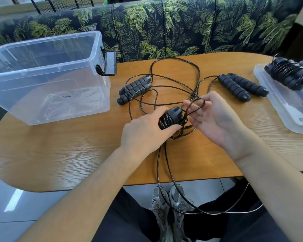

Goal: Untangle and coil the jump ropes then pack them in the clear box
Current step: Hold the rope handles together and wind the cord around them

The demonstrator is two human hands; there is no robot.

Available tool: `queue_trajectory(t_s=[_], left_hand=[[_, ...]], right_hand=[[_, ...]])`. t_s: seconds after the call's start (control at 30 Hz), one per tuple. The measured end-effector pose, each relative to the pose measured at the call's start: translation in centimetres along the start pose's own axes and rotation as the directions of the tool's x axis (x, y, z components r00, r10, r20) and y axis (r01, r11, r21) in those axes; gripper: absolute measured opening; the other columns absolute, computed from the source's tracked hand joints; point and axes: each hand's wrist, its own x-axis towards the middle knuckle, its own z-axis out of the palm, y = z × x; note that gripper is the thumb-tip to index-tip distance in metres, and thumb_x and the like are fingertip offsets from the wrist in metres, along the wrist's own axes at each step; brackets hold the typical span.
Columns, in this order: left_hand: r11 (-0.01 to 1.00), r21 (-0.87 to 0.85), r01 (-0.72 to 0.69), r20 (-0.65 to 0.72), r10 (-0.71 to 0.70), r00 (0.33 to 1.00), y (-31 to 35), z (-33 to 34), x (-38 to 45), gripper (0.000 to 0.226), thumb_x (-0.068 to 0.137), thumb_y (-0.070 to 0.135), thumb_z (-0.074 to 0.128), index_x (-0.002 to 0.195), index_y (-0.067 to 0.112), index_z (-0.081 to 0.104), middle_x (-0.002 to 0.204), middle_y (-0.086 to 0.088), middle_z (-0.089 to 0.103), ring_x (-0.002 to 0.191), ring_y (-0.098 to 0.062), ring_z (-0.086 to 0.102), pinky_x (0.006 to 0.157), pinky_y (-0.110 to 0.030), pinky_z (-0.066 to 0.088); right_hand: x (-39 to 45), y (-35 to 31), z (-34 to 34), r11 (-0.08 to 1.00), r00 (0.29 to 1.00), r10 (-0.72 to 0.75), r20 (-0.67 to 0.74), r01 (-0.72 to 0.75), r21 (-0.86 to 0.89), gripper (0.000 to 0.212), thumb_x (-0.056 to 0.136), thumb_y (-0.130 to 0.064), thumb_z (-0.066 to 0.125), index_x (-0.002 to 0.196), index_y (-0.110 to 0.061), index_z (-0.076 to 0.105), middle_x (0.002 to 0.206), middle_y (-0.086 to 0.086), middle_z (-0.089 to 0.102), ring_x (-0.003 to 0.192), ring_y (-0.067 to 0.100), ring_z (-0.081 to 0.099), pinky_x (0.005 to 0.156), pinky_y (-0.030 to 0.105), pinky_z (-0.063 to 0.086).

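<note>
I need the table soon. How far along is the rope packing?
Partly done, it seems: coiled ropes lie on the lid, none in the box. In hand: the left hand grips a handle bundle while the right hand loops its cord. Left: two loose handle pairs, then packing.

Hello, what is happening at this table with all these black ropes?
A person is winding a jump rope. The left hand grips its handles, cord already wrapped round them, and the right hand holds a loop of cord. Two more handle pairs lie tangled on the table. The clear box holds no rope yet.
</note>
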Motion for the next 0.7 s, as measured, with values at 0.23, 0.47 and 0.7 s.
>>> queue_trajectory(t_s=[0.23, 0.47, 0.7], left_hand=[[0.977, 0.202, -0.073, -0.052, 0.085, 0.995, -0.5, 0.2, 0.5, 0.065, 0.085, 0.083, 0.044, 0.139, 0.048, 0.033, 0.112, 0.010, 0.061, 0.096, -0.019, 0.064, 0.068, -0.030, 0.046], [0.985, 0.137, -0.106, -0.041, 0.113, 0.993, 0.0, 1.1, 1.0, 0.074, 0.085, 0.068, 0.065, 0.145, 0.034, 0.038, 0.127, 0.000, 0.046, 0.114, -0.021, 0.052, 0.089, -0.038, 0.053], [0.966, 0.241, -0.097, -0.138, 0.133, 0.981, 3.1, 0.2, 3.1, 0.069, 0.089, 0.070, 0.057, 0.140, 0.026, 0.042, 0.129, -0.007, 0.059, 0.121, -0.031, 0.049, 0.095, -0.046, 0.047]], right_hand=[[-0.1, -1.3, -0.9, 0.934, 0.993, 0.038, -0.108, 0.003, 0.356, 0.026, 0.103, -0.028, 0.049, 0.116, -0.007, 0.058, 0.086, 0.005, 0.065, 0.089, 0.021, 0.067, 0.093, 0.043, 0.058], [0.0, -1.5, -1.8, 0.998, 0.991, 0.025, -0.135, -0.018, 0.053, 0.029, 0.100, -0.041, 0.057, 0.111, -0.014, 0.056, 0.117, 0.013, 0.073, 0.105, 0.028, 0.072, 0.086, 0.049, 0.061], [-1.5, -1.4, -3.1, 0.999, 0.994, 0.013, -0.108, -0.018, -0.046, 0.060, 0.096, -0.057, 0.056, 0.138, -0.016, 0.044, 0.125, 0.017, 0.064, 0.105, 0.035, 0.070, 0.089, 0.048, 0.060]])
